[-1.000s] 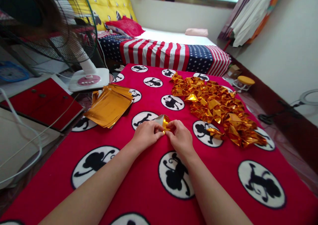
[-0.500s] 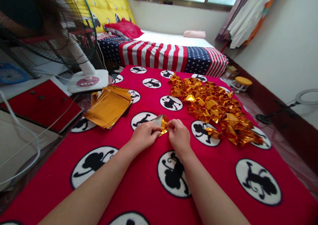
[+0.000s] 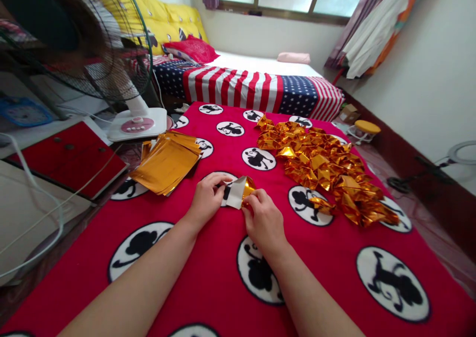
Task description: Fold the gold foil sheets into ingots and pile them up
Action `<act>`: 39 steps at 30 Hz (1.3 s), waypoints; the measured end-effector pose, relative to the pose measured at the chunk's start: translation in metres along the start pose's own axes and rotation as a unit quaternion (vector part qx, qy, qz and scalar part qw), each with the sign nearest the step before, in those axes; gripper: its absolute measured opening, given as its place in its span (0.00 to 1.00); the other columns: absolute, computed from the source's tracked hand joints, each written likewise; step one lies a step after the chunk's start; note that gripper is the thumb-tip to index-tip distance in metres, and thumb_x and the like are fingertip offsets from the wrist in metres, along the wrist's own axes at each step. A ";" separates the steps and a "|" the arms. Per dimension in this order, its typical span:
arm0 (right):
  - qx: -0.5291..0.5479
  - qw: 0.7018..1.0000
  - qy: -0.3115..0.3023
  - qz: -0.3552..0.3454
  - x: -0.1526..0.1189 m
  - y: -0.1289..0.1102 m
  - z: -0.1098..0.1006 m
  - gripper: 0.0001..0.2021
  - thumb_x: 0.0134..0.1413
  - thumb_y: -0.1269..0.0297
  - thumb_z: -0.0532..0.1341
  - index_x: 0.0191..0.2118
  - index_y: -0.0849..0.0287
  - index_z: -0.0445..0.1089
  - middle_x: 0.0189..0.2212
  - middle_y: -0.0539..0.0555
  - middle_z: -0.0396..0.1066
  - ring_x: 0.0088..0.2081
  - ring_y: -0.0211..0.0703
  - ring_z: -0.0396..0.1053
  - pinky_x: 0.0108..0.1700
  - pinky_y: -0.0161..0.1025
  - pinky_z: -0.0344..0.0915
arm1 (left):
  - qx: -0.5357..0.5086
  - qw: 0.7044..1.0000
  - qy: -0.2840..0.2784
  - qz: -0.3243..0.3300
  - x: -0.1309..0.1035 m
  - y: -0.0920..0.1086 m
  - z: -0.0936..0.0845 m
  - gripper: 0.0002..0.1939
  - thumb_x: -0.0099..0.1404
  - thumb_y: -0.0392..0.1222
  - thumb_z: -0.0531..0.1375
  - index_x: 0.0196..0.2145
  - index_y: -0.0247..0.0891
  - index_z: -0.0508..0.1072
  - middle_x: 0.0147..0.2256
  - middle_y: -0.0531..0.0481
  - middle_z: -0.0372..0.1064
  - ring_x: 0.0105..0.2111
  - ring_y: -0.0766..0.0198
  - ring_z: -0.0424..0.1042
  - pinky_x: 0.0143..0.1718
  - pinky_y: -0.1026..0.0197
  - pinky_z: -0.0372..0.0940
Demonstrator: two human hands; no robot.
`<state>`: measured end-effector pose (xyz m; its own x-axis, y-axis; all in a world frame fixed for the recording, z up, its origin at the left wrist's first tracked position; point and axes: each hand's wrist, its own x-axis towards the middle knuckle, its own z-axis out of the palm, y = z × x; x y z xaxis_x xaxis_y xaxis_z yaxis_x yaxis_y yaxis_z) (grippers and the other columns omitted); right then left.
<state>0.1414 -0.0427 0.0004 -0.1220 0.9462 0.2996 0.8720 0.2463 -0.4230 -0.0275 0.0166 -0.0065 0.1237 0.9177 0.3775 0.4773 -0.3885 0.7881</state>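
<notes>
A partly folded sheet of gold foil paper (image 3: pixel 235 194) lies between my hands on the red cloth, its whitish back facing up on the left and its shiny gold side on the right. My left hand (image 3: pixel 207 197) has bent fingers and thumb at the paper's left edge. At the right edge, my right hand (image 3: pixel 265 219) pinches the gold part between thumb and fingers. Off to the left is a stack of flat gold foil sheets (image 3: pixel 167 162). Many folded gold foil pieces (image 3: pixel 316 163) are heaped to the right, with a single folded piece (image 3: pixel 322 204) nearest my right hand.
The red cloth (image 3: pixel 208 297) carries round monkey prints. A standing fan (image 3: pixel 139 121) and a red-topped cabinet (image 3: pixel 70 153) are on the left. Behind is a bed with a stars-and-stripes cover (image 3: pixel 238 86). A yellow stool (image 3: pixel 367 127) stands beyond the right edge.
My left hand has shifted left, and more of the paper's whitish side now shows. My right hand has moved slightly down, still pinching the paper. The whole view has tilted a little.
</notes>
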 end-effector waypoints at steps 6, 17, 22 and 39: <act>0.077 0.997 0.003 -0.004 0.003 0.006 0.003 0.12 0.58 0.76 0.54 0.36 0.56 0.74 0.41 0.55 0.67 0.39 0.42 0.68 0.38 0.35 0.65 | 0.060 0.990 -0.078 0.102 0.003 -0.010 -0.012 0.15 0.58 0.25 0.55 0.32 0.41 0.79 0.42 0.48 0.69 0.46 0.61 0.68 0.48 0.56 0.66; 0.151 0.988 0.024 0.014 0.004 0.015 0.007 0.11 0.56 0.75 0.57 0.36 0.56 0.76 0.39 0.55 0.66 0.39 0.41 0.69 0.42 0.37 0.67 | 0.136 0.953 -0.124 0.241 0.006 -0.011 -0.020 0.09 0.62 0.35 0.62 0.34 0.48 0.81 0.47 0.48 0.70 0.48 0.59 0.64 0.51 0.54 0.63; 0.167 0.985 0.030 0.018 0.006 0.019 0.002 0.09 0.53 0.74 0.60 0.33 0.55 0.77 0.36 0.53 0.67 0.38 0.41 0.69 0.41 0.36 0.67 | 0.173 0.928 -0.168 0.282 0.001 0.006 -0.020 0.10 0.67 0.40 0.58 0.36 0.48 0.79 0.44 0.51 0.75 0.49 0.60 0.65 0.52 0.55 0.59; 0.185 0.981 -0.029 0.059 0.008 0.026 -0.004 0.09 0.51 0.73 0.62 0.33 0.54 0.78 0.34 0.51 0.67 0.36 0.39 0.67 0.39 0.36 0.64 | 0.155 0.912 -0.264 0.273 -0.010 0.011 -0.011 0.08 0.66 0.44 0.60 0.40 0.45 0.78 0.40 0.50 0.73 0.40 0.63 0.70 0.43 0.59 0.60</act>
<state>0.1653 -0.0292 -0.0045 -0.0672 0.9804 0.1853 0.6517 0.1838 -0.7358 -0.0325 0.0018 0.0038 0.7796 0.5377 0.3210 0.4322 -0.8329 0.3456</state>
